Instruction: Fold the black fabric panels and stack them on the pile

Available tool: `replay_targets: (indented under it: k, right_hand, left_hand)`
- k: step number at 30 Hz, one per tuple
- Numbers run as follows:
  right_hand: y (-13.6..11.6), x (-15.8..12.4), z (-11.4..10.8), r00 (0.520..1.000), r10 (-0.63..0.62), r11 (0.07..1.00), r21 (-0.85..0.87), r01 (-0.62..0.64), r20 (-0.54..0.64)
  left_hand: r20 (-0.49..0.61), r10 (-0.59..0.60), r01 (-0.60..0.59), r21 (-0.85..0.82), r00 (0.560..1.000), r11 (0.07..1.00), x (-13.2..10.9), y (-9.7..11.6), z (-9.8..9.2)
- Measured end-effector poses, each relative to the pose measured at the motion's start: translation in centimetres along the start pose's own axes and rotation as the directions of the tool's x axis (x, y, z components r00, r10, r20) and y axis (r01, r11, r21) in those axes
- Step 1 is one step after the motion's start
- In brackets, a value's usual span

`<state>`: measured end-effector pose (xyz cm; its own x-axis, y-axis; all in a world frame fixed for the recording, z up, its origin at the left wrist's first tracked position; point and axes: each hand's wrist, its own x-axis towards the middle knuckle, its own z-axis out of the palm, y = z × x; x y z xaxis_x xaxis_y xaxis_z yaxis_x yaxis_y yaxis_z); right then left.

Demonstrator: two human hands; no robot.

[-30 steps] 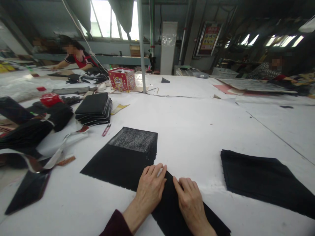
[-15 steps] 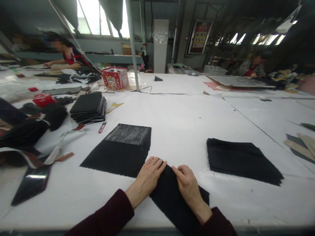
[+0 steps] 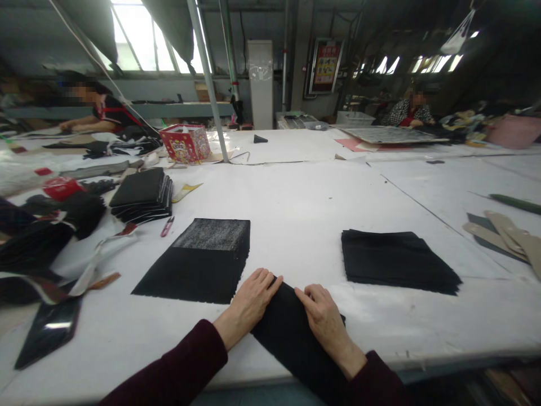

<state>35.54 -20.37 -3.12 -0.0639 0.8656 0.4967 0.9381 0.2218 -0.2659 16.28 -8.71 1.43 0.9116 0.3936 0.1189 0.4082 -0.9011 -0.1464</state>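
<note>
A piece of black fabric (image 3: 291, 332) lies at a slant in front of me, its lower end running over the table's front edge. My left hand (image 3: 256, 293) grips its far left edge, fingers bent over the cloth. On the same far edge, a short way to the right, my right hand (image 3: 321, 313) pinches it between thumb and fingers. Just left of my left hand lies a stack of black fabric pieces (image 3: 186, 275), with a grey speckled strip (image 3: 217, 234) across its far end. Farther right sits another stack of black pieces (image 3: 397, 262).
A folded black stack (image 3: 141, 189) stands at left, beside pink thread snips (image 3: 167, 226). Dark cloth bundles (image 3: 38, 237) and a glossy dark panel (image 3: 48, 332) crowd the left side. Beige templates (image 3: 502, 234) lie right. A pole (image 3: 209, 84) rises behind a red box (image 3: 186, 144); co-workers sit beyond.
My view has turned a little, so most things sit farther left in the picture. Both hands keep hold of the fabric's far edge, almost in the same place.
</note>
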Motion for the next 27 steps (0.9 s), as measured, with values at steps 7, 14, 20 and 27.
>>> replay_targets:
  k: [7, 14, 20, 27]
  right_hand:
    - [0.6, -1.0, -0.9, 1.0, -0.004, 1.0, -0.01, 0.004, 0.031]
    - [0.8, -1.8, -2.6, 0.996, 0.017, 1.0, 0.023, -0.019, 0.085]
    - [1.5, -2.9, -3.7, 0.994, 0.023, 0.999, 0.023, -0.026, 0.111]
    - [2.6, -4.2, -4.7, 0.988, 0.036, 0.997, 0.069, -0.047, 0.147]
  left_hand:
    - [-0.013, 0.069, -0.069, 0.003, 0.998, 0.998, 0.4, 0.6, 0.4]
    - [0.016, 0.117, -0.117, -0.023, 0.993, 0.993, 0.9, 1.6, -0.4]
    - [0.066, 0.124, -0.122, -0.043, 0.99, 0.992, 1.6, 2.7, -0.8]
    - [0.108, 0.138, -0.144, 0.05, 0.984, 0.988, 2.4, 4.5, -1.2]
